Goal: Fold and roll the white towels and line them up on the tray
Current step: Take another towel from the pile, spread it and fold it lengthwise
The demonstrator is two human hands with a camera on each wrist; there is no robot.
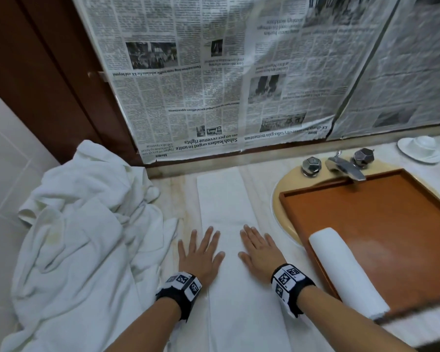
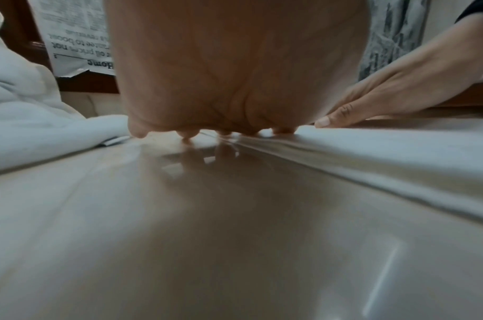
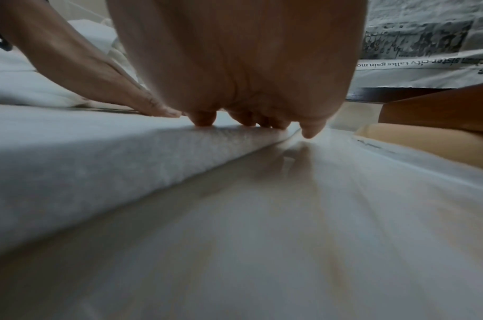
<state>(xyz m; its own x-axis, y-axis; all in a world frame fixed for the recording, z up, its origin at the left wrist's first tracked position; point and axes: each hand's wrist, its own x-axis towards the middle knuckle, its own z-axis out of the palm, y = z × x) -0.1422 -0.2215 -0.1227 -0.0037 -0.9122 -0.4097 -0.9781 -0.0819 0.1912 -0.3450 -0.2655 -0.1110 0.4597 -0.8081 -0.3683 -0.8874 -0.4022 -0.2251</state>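
Newspaper sheets (image 1: 214,80) cover the wall beyond both hands. Marble counter (image 1: 178,199), glossy. Heap of white towels (image 1: 81,224), left of the left hand (image 1: 198,255). Wooden tray (image 1: 381,219) over the sink, right of the right hand (image 1: 261,252), holding one rolled towel (image 1: 346,273). Folded towel strip (image 1: 226,199): both hands flat upon it, fingers straight, grasping nothing.

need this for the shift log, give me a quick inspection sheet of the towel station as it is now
surface: pale counter, glossy.
job's things: folded towel lying flat in a long strip; one rolled towel on the wooden tray, which sits over the sink.
clutter: heap of unfolded white towels at left.
grips: left hand and right hand flat on the strip, fingers straight.
cables: nothing seen.
surroundings: newspaper behind; tap; cup and saucer.
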